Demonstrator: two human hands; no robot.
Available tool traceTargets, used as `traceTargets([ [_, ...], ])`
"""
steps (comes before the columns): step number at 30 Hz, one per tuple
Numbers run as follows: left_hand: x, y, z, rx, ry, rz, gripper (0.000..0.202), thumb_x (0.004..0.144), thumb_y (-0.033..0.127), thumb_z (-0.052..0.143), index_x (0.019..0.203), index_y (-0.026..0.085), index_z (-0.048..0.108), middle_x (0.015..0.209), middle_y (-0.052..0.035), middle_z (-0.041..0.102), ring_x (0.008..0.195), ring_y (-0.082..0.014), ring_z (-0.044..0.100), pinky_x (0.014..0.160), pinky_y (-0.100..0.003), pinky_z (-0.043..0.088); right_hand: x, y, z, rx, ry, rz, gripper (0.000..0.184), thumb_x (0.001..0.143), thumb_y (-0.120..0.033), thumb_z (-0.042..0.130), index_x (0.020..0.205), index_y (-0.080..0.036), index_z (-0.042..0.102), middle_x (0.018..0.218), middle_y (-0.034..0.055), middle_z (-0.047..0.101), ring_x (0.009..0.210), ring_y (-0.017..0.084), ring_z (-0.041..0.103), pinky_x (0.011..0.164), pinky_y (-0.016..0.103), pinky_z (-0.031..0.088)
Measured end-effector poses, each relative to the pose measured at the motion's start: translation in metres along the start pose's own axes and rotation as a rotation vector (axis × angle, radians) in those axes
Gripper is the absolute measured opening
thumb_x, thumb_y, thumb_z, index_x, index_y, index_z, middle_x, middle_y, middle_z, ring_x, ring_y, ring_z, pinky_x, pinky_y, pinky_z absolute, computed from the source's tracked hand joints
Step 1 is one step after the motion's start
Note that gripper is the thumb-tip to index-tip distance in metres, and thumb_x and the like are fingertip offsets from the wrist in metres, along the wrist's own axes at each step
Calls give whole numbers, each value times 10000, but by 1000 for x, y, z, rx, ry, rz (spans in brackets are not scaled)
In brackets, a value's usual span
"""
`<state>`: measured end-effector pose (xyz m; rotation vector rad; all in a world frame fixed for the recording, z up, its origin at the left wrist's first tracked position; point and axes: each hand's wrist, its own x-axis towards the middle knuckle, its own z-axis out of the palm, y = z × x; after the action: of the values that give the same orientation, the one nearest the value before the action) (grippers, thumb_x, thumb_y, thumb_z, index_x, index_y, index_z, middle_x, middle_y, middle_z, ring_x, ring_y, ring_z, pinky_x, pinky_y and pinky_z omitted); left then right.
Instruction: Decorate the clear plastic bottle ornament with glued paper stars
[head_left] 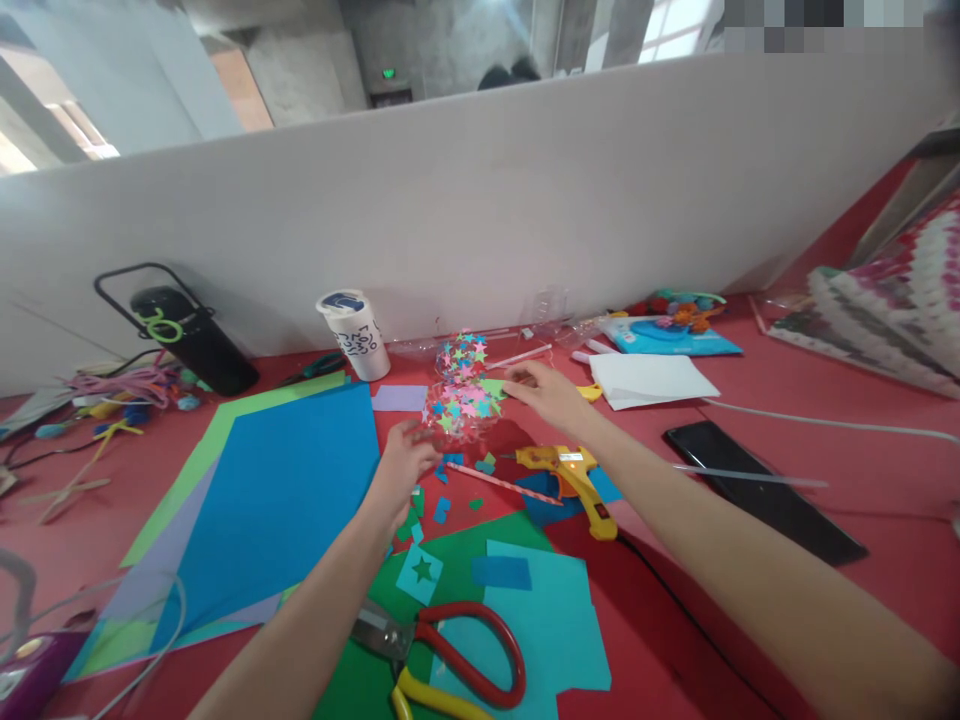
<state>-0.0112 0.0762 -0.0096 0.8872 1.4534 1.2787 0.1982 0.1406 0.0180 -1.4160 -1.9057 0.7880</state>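
Note:
In the middle stands a clear decoration covered with small coloured stars (pixel 466 392), wider at the bottom than at the top. My left hand (pixel 405 468) is at its lower left side, fingers slightly bent and apart; whether they touch it I cannot tell. On the other side, my right hand (pixel 551 398) has its fingers drawn together close to the stars and a light green piece of paper (pixel 493 388). What they pinch, if anything, is too small to make out. A yellow glue gun (pixel 562 465) lies below my right hand, beside a pink striped straw (pixel 506 483).
Red-and-yellow-handled scissors (pixel 472 655) lie in front on green and turquoise paper. Blue sheets (pixel 277 510) cover the left, near a black bottle (pixel 193 335) and a white tumbler (pixel 356 335). A phone (pixel 761 490) and white paper (pixel 649 380) lie right. Behind rises a white partition (pixel 480 210).

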Motion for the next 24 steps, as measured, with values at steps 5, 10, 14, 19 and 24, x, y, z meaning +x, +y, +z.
traceTargets([
  [5, -17, 11, -17, 283, -72, 131, 139, 681, 237, 606, 747, 196, 490, 622, 55, 501, 534, -92, 464, 528, -207, 370, -50, -8, -15, -228, -98, -79, 105, 842, -249, 582, 776, -189, 638, 706, 12, 655, 650, 176, 602, 584, 287, 442],
  [10, -43, 11, -24, 577, -342, 169, 256, 760, 345, 562, 567, 185, 509, 488, 52, 448, 489, -110, 411, 499, -237, 302, -97, -18, -8, -426, -286, -165, 117, 816, -152, 545, 786, -170, 656, 793, 79, 693, 705, 223, 626, 582, 286, 382],
  [14, -65, 11, -24, 755, -447, 214, 94, 751, 254, 560, 701, 191, 608, 663, 16, 575, 653, -151, 518, 599, -255, 342, -118, -25, 12, -566, -344, -218, 147, 824, -120, 518, 858, -112, 661, 886, 140, 684, 823, 276, 634, 615, 308, 381],
  [19, -88, 18, -30, 912, -483, 214, 101, 720, 208, 565, 782, 199, 645, 778, -13, 613, 719, -179, 534, 660, -283, 347, -144, -39, 39, -652, -412, -346, 153, 826, -251, 593, 897, -135, 661, 908, 102, 670, 804, 258, 625, 554, 308, 395],
  [24, -98, 17, -36, 925, -418, 202, 117, 745, 239, 528, 783, 195, 630, 773, -25, 615, 725, -192, 542, 667, -291, 361, -156, -43, 55, -757, -408, -500, 102, 795, -68, 577, 816, -105, 670, 837, 128, 673, 783, 268, 607, 497, 305, 359],
])
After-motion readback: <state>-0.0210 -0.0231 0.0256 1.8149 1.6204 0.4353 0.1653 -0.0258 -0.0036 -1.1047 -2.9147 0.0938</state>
